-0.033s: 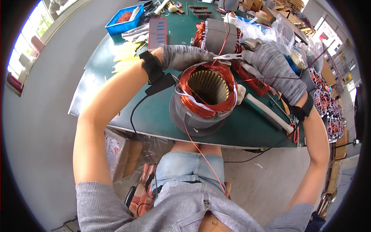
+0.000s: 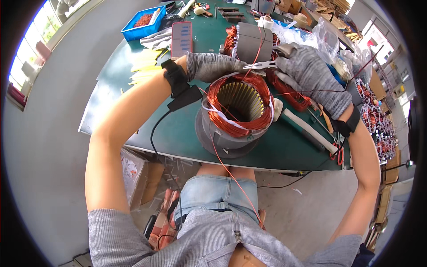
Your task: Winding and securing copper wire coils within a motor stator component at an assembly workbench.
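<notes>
On the bench stands a grey motor stator (image 2: 231,141), upright, its bore lined with yellow slot strips. Red-brown copper windings (image 2: 240,127), tied in places with white lacing, ring its top. My left hand (image 2: 218,66), in a grey glove, is at the far left of this ring. Its fingers are closed near the pliers' tip; what they pinch is too small to make out. Gripped in my gloved right hand (image 2: 307,66) are long-nosed pliers (image 2: 260,65), their jaws pointing left over the far rim. Thin red wires run by the jaws and across the stator.
Behind lies another wound stator (image 2: 254,41). A white-handled mallet (image 2: 309,129) and red-handled scissors (image 2: 338,155) lie to the right. Yellow strips (image 2: 147,64), a red-edged box (image 2: 181,39) and a blue tray (image 2: 143,24) are left. A red wire trails over my lap.
The pliers have shifted very slightly left with my right hand. Otherwise the stator and my left hand look almost the same.
</notes>
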{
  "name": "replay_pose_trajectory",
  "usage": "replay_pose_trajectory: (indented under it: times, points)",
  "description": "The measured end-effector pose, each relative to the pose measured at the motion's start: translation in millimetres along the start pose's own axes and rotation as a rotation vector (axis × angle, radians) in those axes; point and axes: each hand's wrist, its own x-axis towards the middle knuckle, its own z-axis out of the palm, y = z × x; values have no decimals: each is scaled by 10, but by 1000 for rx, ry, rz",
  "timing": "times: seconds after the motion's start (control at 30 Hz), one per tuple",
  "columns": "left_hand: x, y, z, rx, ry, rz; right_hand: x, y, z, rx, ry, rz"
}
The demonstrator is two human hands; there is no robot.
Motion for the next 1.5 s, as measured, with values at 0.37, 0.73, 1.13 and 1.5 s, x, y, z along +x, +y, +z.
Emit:
replay_pose_trajectory:
  times: [0.37, 0.73, 1.13, 1.5]
  points:
    - [-63, -71, -22, -203, -40, 22, 360, -71, -123, -211, -33, -176]
    - [232, -82, 1, -401, -97, -45, 301, -145, -436, -268, -92, -129]
    - [-101, -191, -34, 532, 123, 344, 922, -299, -542, -298, -693, -8]
    - [-85, -98, 4, -80, 112, 77, 732, -114, -251, -389, -390, -318]
